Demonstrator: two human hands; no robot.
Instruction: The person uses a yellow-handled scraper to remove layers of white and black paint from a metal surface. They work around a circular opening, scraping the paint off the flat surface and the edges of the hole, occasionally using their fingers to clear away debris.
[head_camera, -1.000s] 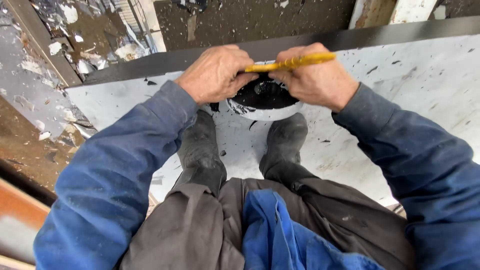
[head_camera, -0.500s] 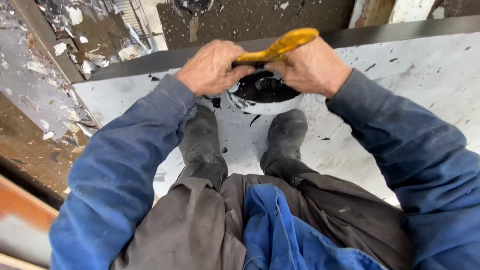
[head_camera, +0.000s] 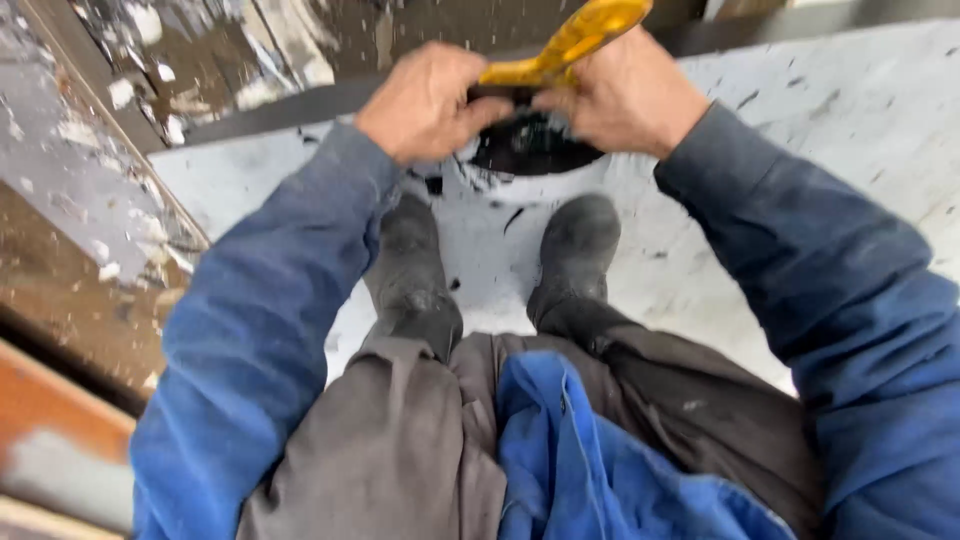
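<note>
I saw left hand (head_camera: 425, 100) and right hand (head_camera: 625, 95) both clenched on yellow tool (head_camera: 570, 45); long axis pointed 2 o'clock, above black bowl (head_camera: 530, 150).

surface underfoot: a pale grey-white slab (head_camera: 840, 150), flecked with dark marks and splatters, filling the frame from 12 o'clock across to 3 o'clock. a dark straight edge strip (head_camera: 300, 105) bounds it at 11 to 12 o'clock. beyond that strip, wet dark ground (head_camera: 330, 35) with scattered white chips and debris. at 9 to 10 o'clock, a brown rusty-looking board (head_camera: 80, 290) with white flakes, running diagonally. at 7 to 8 o'clock, an orange-brown plank (head_camera: 50, 410), blurred. light is flat, diffuse daylight; no hard shadows.
</note>
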